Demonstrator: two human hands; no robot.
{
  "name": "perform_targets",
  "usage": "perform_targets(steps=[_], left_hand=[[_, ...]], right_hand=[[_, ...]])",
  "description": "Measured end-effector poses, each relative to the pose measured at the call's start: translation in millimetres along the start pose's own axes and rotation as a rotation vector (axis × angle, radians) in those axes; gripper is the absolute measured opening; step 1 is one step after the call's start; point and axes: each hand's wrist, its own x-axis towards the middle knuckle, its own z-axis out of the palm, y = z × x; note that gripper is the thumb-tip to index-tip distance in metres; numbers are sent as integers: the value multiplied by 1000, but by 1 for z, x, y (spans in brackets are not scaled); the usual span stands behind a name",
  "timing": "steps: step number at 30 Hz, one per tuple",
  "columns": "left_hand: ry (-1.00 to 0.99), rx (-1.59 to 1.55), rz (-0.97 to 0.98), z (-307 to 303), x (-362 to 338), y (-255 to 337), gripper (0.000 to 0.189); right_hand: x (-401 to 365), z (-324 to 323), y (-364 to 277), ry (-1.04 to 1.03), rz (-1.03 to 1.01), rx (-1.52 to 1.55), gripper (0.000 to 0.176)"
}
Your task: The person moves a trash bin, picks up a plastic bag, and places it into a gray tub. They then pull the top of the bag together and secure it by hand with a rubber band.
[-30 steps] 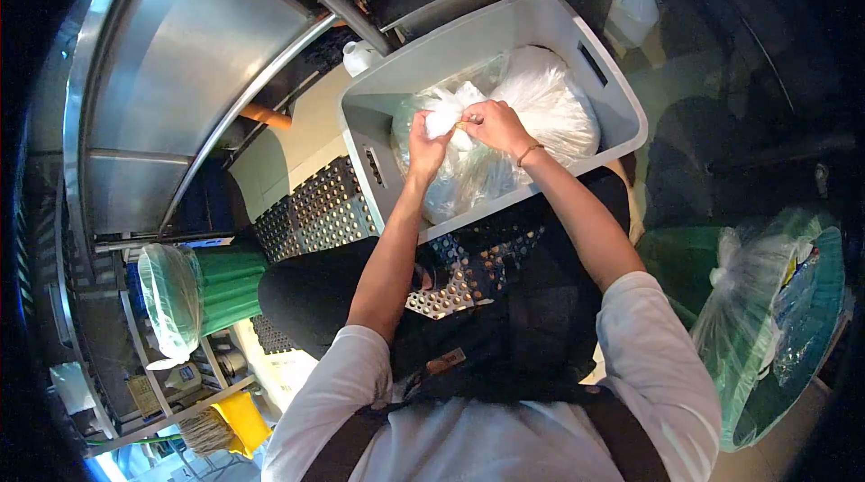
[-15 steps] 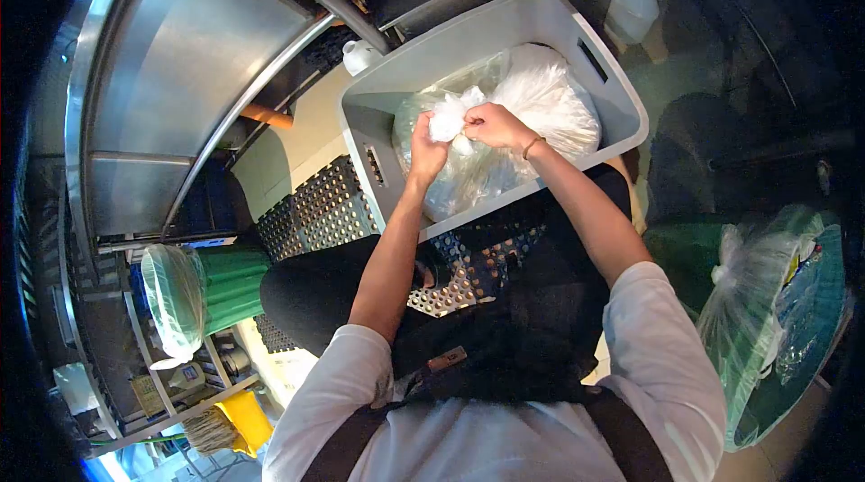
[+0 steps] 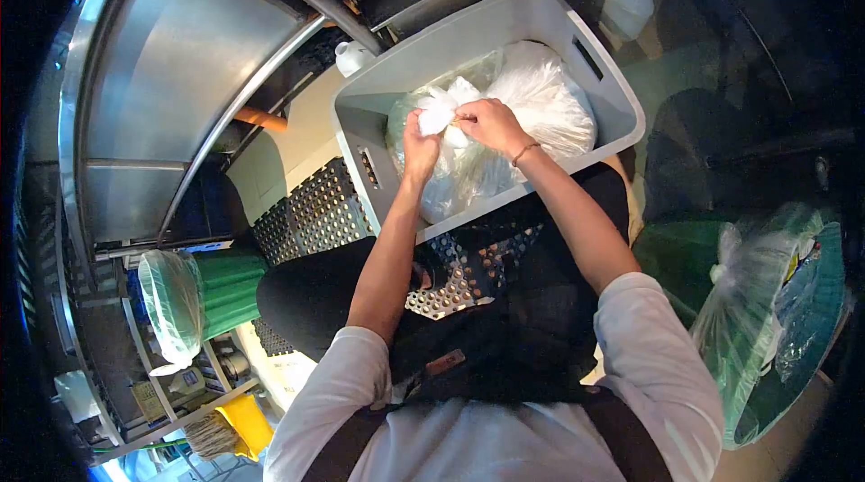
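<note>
A grey plastic tub (image 3: 450, 48) with handle slots stands in front of me. Inside lies a clear plastic bag (image 3: 468, 177), with a bundle of thin white plastic items (image 3: 545, 96) on its right side. My left hand (image 3: 420, 152) is closed around the bag's bunched, whitish top. My right hand (image 3: 491, 127) pinches the same gathered plastic from the right, its fingertips close to the left hand's. What exactly sits between the right fingertips is too small to make out beyond the bag's plastic.
On the right is a green bin (image 3: 746, 419) lined with a knotted clear bag. Another lined green bin (image 3: 230, 293) lies to the left. Perforated black matting (image 3: 324, 203) covers floor beside the tub. White jugs (image 3: 628, 4) and a metal frame (image 3: 194, 77) stand around it.
The right hand's fingers have shifted slightly left against the bunched plastic, and the gathered top is turned a little. The whole view has moved slightly; the tub stays in place.
</note>
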Motion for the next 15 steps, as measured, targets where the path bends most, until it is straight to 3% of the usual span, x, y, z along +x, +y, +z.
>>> perform_targets(steps=[5, 10, 15], left_hand=[[-27, 68, 35, -2, 5, -2, 38], [-116, 177, 55, -1, 2, 21, 50], [-176, 174, 97, -4, -2, 26, 51]], right_hand=[[2, 3, 4, 56, -46, -37, 15], [-1, 12, 17, -68, 15, 321, 18], [3, 8, 19, -246, 81, 253, 15]])
